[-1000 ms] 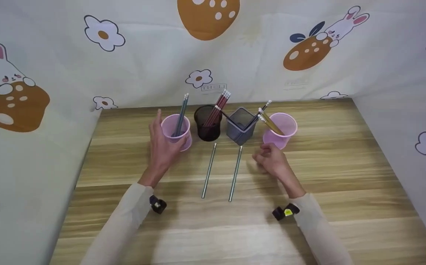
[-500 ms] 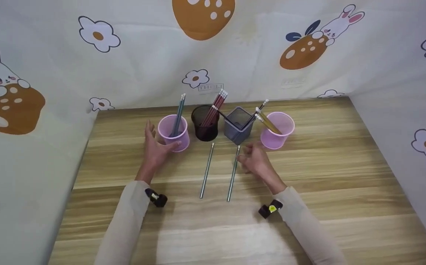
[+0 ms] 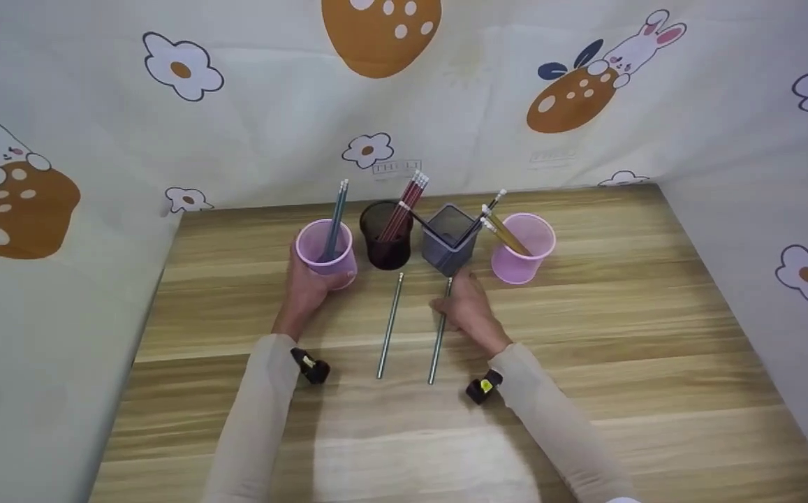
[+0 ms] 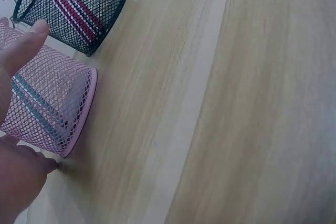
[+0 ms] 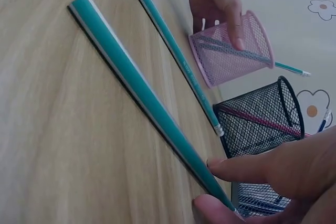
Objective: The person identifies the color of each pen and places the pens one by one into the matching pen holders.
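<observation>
My left hand grips the left pink mesh pencil cup, thumb across its front and fingers round its far side. Green pencils lean inside that cup, eraser ends up. My right hand is at the eraser end of a green pencil lying on the table. In the right wrist view, its thumb and a finger pinch this pencil from either side. Left of it lies a second green pencil, roughly parallel, which neither hand touches.
A round black mesh cup with red pencils, a square grey mesh cup with dark pencils and another pink cup with yellow pencils stand along the wood-grain table's back. Behind hangs a printed cloth.
My right hand has moved left from near the right pink cup to the green pencil and pinches its end. My left hand loosened from its pink cup, then closed round it again.
</observation>
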`<state>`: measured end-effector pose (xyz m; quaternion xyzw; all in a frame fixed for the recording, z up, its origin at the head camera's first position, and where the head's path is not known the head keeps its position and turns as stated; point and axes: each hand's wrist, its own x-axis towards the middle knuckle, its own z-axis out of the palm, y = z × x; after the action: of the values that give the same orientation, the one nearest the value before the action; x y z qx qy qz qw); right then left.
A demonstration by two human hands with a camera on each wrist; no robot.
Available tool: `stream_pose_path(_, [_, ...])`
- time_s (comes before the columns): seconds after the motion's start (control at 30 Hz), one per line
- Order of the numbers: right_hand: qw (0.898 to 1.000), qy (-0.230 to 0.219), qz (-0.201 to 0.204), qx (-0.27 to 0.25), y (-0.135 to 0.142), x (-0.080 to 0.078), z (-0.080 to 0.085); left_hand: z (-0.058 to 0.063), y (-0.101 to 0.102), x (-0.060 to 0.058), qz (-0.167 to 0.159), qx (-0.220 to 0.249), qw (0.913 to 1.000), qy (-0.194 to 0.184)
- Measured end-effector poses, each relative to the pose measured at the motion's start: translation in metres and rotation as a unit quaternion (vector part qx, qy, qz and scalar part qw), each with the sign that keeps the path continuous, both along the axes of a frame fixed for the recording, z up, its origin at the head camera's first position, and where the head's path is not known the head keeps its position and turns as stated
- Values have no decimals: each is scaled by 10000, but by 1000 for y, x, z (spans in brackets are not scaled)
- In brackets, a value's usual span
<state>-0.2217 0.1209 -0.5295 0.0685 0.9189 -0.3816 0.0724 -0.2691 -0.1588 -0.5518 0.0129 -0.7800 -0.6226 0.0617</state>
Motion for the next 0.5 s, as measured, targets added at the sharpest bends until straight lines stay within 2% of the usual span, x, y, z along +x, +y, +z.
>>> stream_pose_path(0.1, [10000,-29,-7,-72,-1,0,0,-2,1,-2,-39,176,9998,69])
stream_pose_path(0.3, [9996,-57,8,-281,0,0,2,-3,0,-1,12,-8,10000,48])
stream_pose_path(0.5, [9974,-401,126,-579,-4,6,12,-3,-1,2,51,-208,9998,-3])
